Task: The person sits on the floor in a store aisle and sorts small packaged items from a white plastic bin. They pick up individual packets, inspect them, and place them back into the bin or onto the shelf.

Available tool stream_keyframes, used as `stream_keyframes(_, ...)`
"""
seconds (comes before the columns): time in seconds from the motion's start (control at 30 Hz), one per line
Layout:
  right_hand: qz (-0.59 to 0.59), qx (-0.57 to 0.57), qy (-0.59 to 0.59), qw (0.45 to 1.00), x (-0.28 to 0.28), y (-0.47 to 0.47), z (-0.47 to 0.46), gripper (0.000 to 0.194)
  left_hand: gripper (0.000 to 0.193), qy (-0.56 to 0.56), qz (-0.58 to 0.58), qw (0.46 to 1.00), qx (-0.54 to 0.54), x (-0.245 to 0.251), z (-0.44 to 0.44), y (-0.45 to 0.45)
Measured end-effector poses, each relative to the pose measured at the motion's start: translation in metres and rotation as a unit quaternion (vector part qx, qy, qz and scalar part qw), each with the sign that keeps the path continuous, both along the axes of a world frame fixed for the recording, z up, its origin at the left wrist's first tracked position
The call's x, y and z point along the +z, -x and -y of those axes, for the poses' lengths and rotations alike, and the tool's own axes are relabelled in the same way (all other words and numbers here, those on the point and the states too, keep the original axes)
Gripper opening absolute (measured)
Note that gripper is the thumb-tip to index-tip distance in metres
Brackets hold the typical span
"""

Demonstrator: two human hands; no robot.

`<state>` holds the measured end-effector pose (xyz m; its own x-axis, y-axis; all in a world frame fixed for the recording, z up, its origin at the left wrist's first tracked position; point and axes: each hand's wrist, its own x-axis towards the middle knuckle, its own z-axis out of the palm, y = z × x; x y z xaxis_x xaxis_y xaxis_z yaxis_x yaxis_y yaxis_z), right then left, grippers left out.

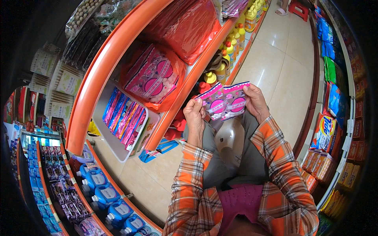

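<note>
Two small clear packets with pink printing and white balls inside are spread side by side above my knees. My left hand point(195, 113) pinches the upper left edge of the left packet point(215, 104). With thumb and fingers, my right hand point(254, 98) grips the upper right corner of the right packet point(235, 103). The packets touch or overlap in the middle. Left of my hands, on the orange-edged shelf, an open red plastic bag point(181, 72) holds more such pink packets point(156, 78). Beside it stands a grey-white plastic bin point(113, 144) with a row of colourful flat packs point(124, 116).
An orange shelf rail point(168, 118) runs close beside my left hand. Yellow bottles point(221, 72) stand on the lower shelf. Blue jugs point(106, 193) fill a shelf at lower left. Detergent bags point(324, 129) line the right side. A red stool point(298, 10) and a person's foot point(281, 11) are up the aisle.
</note>
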<state>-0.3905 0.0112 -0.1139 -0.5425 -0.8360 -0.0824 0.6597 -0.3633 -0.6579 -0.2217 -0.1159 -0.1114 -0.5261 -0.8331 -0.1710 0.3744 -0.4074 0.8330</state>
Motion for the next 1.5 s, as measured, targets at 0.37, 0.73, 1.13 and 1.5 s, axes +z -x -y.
stream_keyframes(0.37, 0.001, 0.013, -0.005, 1.000, 0.000, 0.000, 0.000, 0.017, 0.020, 0.001, -0.006, 1.000, 0.000, -0.001, 0.001, 0.001)
stream_keyframes(0.73, -0.032, 0.052, -0.041, 0.997, -0.002, -0.012, 0.007, 0.016, 0.016, 0.057, 0.052, 0.997, -0.009, 0.000, -0.002, 0.002)
stream_keyframes(1.13, -0.112, 0.058, -0.064, 0.990, 0.008, -0.023, 0.011, 0.019, 0.014, 0.107, 0.018, 0.991, -0.083, -0.008, -0.008, 0.003)
stream_keyframes(1.5, -0.093, 0.034, -0.075, 0.992, -0.005, -0.021, 0.012, 0.017, 0.023, 0.162, 0.013, 0.979, -0.124, 0.005, -0.014, 0.005)
